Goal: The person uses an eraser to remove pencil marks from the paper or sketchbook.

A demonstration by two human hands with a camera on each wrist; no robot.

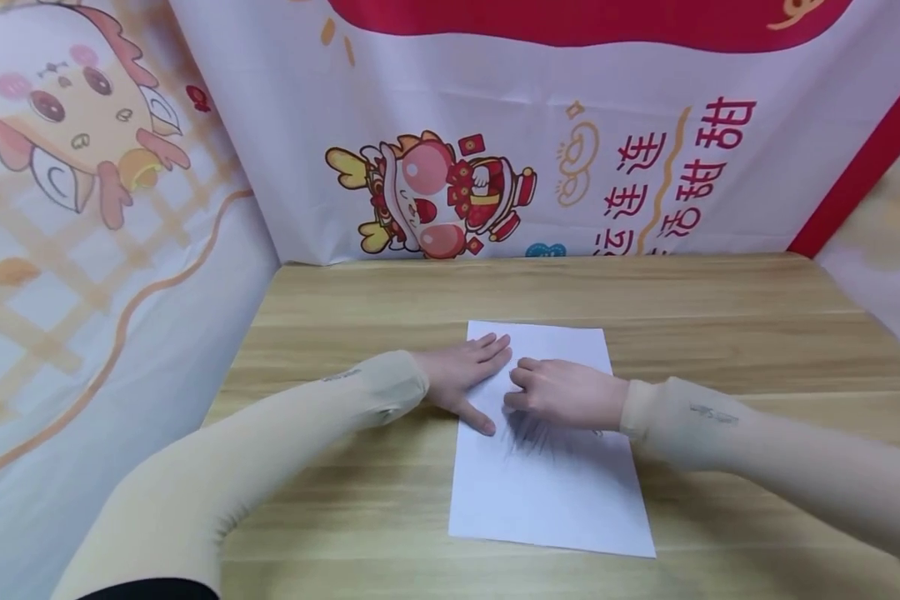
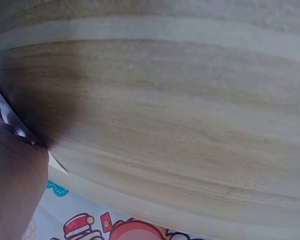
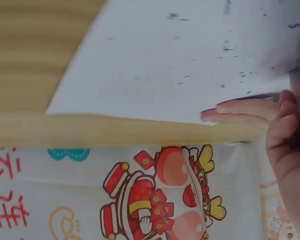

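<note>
A white sheet of paper lies on the wooden table, with grey pencil strokes near its middle. My left hand rests flat on the sheet's left edge, fingers and thumb spread. Beside it, my right hand is over the strokes, its fingers curled and pinched together low on the paper. Whatever small piece those fingers pinch is mostly hidden, and I cannot tell its kind. In the right wrist view, dark crumbs are scattered over the paper, close to the curled right fingers.
The wood-grain table extends around the sheet on all sides. A white cloth with cartoon figures and red lettering hangs at the far edge. Another printed cloth hangs on the left.
</note>
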